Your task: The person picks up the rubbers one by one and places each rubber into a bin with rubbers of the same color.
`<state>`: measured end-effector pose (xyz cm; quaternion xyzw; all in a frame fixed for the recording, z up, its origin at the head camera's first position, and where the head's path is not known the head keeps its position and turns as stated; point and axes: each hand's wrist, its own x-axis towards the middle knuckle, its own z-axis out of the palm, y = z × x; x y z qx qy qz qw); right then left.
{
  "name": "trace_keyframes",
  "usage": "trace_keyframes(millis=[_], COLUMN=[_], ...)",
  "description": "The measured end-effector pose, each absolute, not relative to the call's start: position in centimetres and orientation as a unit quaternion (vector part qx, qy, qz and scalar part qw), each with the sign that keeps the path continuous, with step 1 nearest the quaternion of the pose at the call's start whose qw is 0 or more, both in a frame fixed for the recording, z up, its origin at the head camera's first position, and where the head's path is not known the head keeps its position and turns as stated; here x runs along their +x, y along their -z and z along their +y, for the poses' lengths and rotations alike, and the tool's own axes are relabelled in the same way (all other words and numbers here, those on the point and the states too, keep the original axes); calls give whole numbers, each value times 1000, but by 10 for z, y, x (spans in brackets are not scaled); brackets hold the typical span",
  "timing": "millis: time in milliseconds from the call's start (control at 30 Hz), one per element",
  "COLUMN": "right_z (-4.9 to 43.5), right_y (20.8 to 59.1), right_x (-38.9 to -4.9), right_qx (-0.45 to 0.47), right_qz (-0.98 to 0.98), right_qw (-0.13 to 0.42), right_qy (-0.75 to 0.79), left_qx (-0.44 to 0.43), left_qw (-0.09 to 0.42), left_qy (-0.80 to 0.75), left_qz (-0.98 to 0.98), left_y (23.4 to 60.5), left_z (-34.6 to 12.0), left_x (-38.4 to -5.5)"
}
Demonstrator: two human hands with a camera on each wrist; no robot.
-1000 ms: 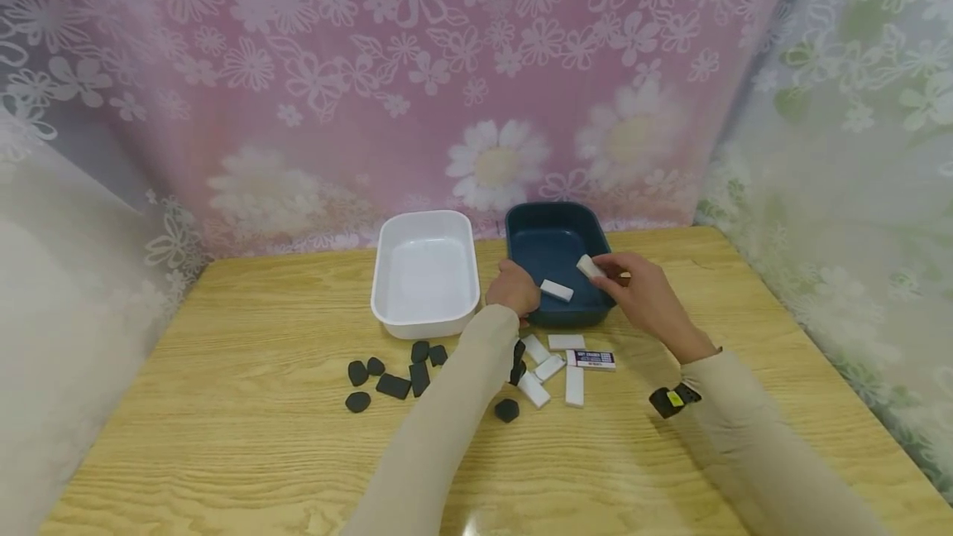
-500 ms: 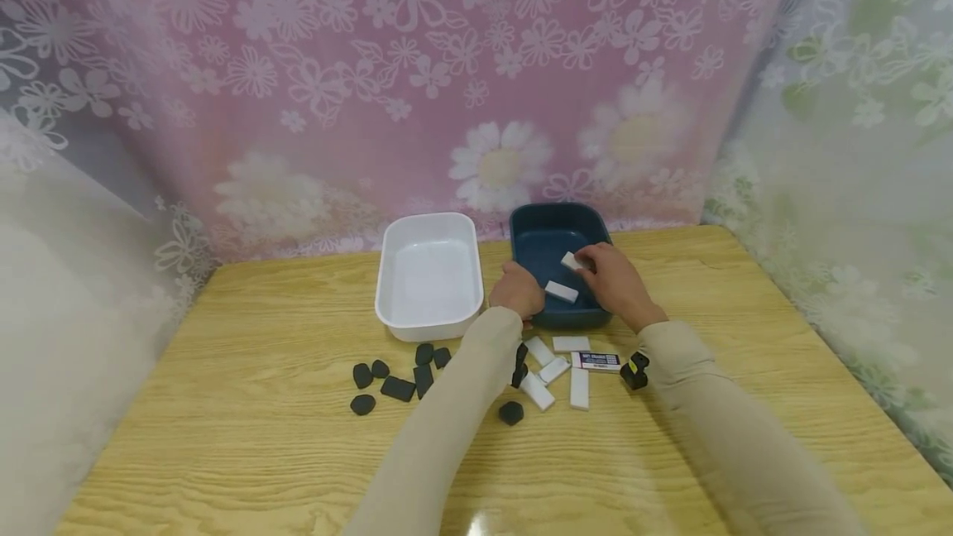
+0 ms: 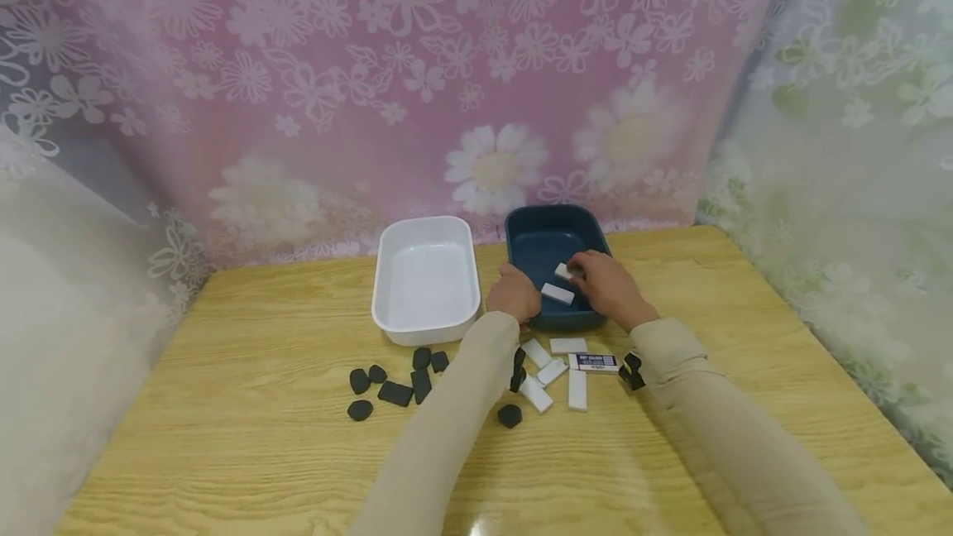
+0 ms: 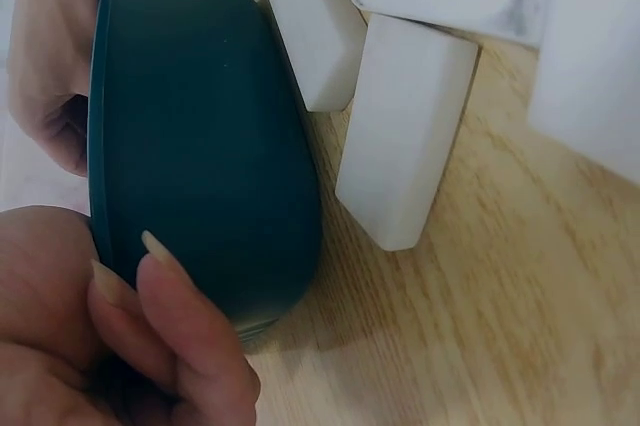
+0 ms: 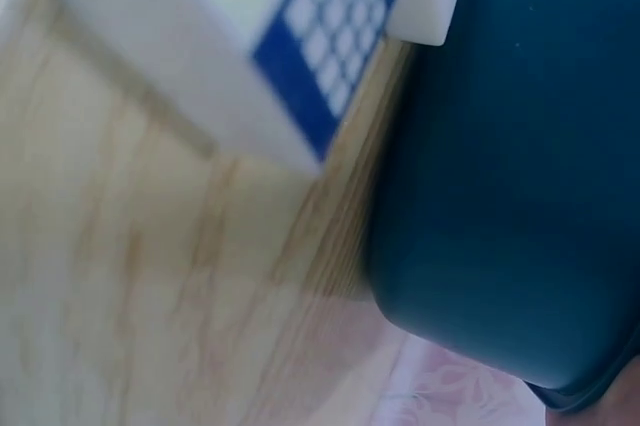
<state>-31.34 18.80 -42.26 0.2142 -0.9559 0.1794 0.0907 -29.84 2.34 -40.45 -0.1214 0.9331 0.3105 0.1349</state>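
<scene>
Two trays stand side by side on the wooden table (image 3: pixel 260 453), near the flowered cloth (image 3: pixel 484 73): a white tray (image 3: pixel 428 288) on the left and a dark blue tray (image 3: pixel 542 248) on the right, with a narrow gap between them. The white tray shows its smooth, pale floor.

In the dark blue tray there are two white pieces. One is the loose white block (image 3: pixel 557 294), which lies flat and slanting in the nearer part. The other, the held white block (image 3: pixel 562 271), is just behind it, inside the walls; the right hand (image 3: pixel 609 284) pinches it by its right end, with fingers close together. Whether this block touches the floor of the tray, I cannot tell.

The left hand (image 3: pixel 514 294) is at the near left corner of the same tray and grips its rim; in the left wrist view its curled fingertips (image 4: pixel 180 311) lie along the outer wall.

Outside the containers, in front of the dark blue tray, lie several other white blocks (image 3: pixel 577 390), and among them the block with printed sleeve (image 3: pixel 593 362). Dark pieces (image 3: pixel 395 393) are grouped before the white tray, while a single dark piece (image 3: pixel 510 415) lies apart, near the white blocks.
</scene>
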Motion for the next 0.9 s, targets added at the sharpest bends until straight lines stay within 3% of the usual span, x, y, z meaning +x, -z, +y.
trace_keyframes(millis=[667,900], right_z=[187,182], right_y=[415,420], right_x=[-313,-313], right_qx=[180,177], right_qz=[-976,-977], right_qw=[28,21], right_qy=[-118,-116], left_qx=[-103,-52], left_qw=[131,139], left_qy=[-279,-250], left_qz=[946,957], left_y=[405,400], left_z=[27,15], left_x=[-296,-292])
